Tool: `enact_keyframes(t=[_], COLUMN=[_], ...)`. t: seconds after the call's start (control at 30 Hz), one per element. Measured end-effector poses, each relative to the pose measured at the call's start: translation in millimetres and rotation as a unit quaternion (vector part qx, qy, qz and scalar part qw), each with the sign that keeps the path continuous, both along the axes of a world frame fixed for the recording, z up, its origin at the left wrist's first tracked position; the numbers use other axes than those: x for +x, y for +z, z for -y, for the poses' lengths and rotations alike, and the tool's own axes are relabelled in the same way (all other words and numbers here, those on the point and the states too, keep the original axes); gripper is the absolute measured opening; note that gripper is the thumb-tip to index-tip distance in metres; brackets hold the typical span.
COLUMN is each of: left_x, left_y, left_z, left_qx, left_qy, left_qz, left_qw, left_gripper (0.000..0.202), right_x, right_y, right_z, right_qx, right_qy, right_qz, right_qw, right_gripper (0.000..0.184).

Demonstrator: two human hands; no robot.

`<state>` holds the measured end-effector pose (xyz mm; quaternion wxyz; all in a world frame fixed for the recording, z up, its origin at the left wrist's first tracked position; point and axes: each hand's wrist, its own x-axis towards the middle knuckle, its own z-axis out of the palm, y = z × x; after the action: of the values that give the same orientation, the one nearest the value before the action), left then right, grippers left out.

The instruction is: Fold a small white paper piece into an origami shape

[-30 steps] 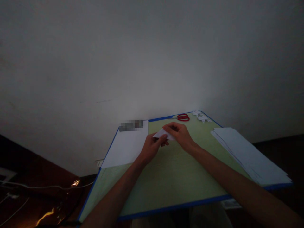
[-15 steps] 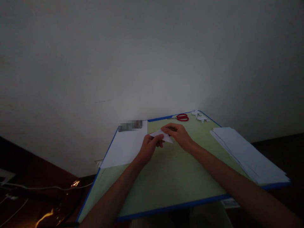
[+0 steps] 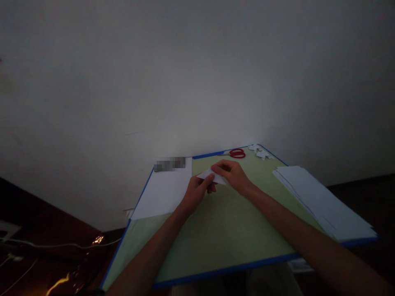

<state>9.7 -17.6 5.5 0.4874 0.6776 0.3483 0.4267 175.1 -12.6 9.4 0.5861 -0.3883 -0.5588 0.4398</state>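
Observation:
A small folded white paper (image 3: 212, 176) sits between both hands over the far middle of the green board (image 3: 222, 230). My left hand (image 3: 196, 193) pinches its left end with thumb and fingers closed. My right hand (image 3: 233, 172) grips its right side from above, fingers curled. The light is dim and the fold itself is hard to make out.
A white sheet (image 3: 165, 191) lies on the board's left part, a stack of white sheets (image 3: 321, 203) along the right edge. Red-handled scissors (image 3: 237, 153) and small paper scraps (image 3: 261, 151) lie at the far corner by the wall. Cables (image 3: 46, 246) run over the dark floor on the left.
Both hands stay on the folded paper, shifting it only slightly; the view has drifted a little. Nothing was let go.

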Motion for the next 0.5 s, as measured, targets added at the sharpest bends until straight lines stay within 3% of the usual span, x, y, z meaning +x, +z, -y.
enact_keyframes(t=[0.1,0.27,0.5], left_x=[0,-3,-5], left_y=[-2.5,-2.5,0.6], left_z=[-3,-8,-8], left_qx=[0.0,0.029,0.051], left_qy=[0.024,0.074,0.055], left_qz=[-0.004,0.013,0.048], left_qw=[1.0,0.997,0.996], left_gripper=[0.052,0.035,0.026], right_x=[0,0,-1], right_y=[-4.5,-7.3,-12.1], right_z=[-3,-4,-6], right_qx=[0.011,0.031,0.031], right_qy=[-0.002,-0.018,-0.017], right_qz=[0.012,0.032,0.061], right_qw=[1.0,0.999,0.998], right_gripper=[0.032,0.029,0.029])
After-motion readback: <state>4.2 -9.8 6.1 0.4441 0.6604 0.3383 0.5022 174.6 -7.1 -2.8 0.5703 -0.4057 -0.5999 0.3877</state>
